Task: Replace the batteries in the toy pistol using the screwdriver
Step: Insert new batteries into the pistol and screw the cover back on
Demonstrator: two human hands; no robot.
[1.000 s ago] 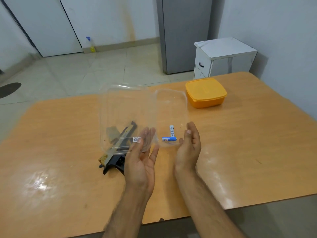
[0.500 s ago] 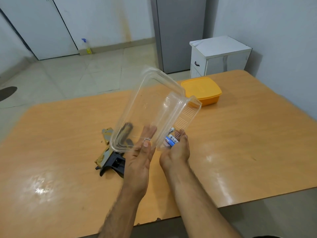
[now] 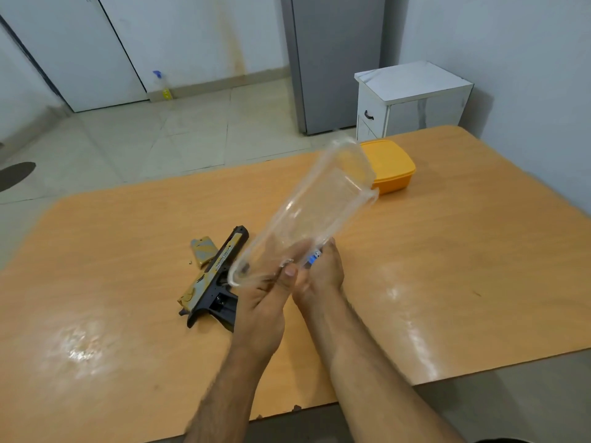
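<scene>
A yellow and black toy pistol (image 3: 213, 279) lies on the wooden table (image 3: 447, 251), its grip near my left wrist. Its detached yellow cover (image 3: 202, 255) rests just left of the barrel, with a tiny screw (image 3: 190, 263) beside it. My left hand (image 3: 267, 302) holds the lower rim of a clear plastic container (image 3: 316, 206), which is tipped steeply up and to the right. My right hand (image 3: 321, 271) is cupped at the container's mouth and closed around blue and white batteries (image 3: 313, 258). No screwdriver shows.
An orange lidded box (image 3: 395, 169) sits at the table's far right, partly behind the clear container. Beyond the table stand a white drawer cabinet (image 3: 412, 97) and a grey fridge (image 3: 332, 59). A spray bottle (image 3: 162, 86) stands by the far wall.
The clear container has tipped from flat over the table to steeply tilted. The batteries went from lying on the table into my right hand. The pistol is now uncovered.
</scene>
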